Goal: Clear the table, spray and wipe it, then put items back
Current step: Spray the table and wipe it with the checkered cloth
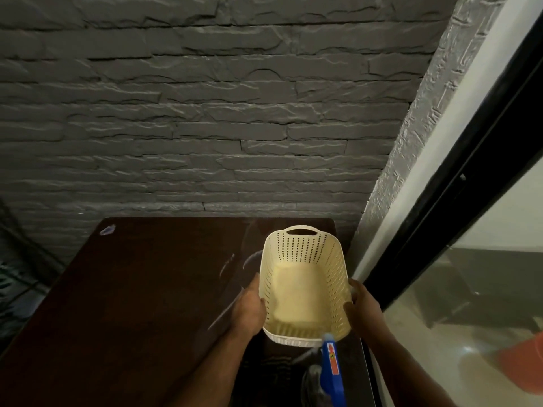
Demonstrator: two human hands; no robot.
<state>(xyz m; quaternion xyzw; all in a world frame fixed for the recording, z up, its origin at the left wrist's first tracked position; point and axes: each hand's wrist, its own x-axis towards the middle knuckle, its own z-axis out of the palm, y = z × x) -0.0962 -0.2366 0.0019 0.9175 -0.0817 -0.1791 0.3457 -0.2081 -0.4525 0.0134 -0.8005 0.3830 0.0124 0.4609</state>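
Note:
A cream perforated plastic basket (305, 251), with nothing inside, sits over the right part of the dark brown table (141, 304). My left hand (249, 306) grips its left wall with the thumb over the rim. On the opposite side, my right hand (360, 306) grips the right wall. A spray bottle with a blue head (332, 368) stands at the table's near right edge, just below the basket.
A grey stone-pattern wall rises behind the table. To the right run a white and black frame (440, 218) and a glass pane. A small pale smear (107, 230) marks the table's far left corner. Wet streaks (232, 265) show left of the basket.

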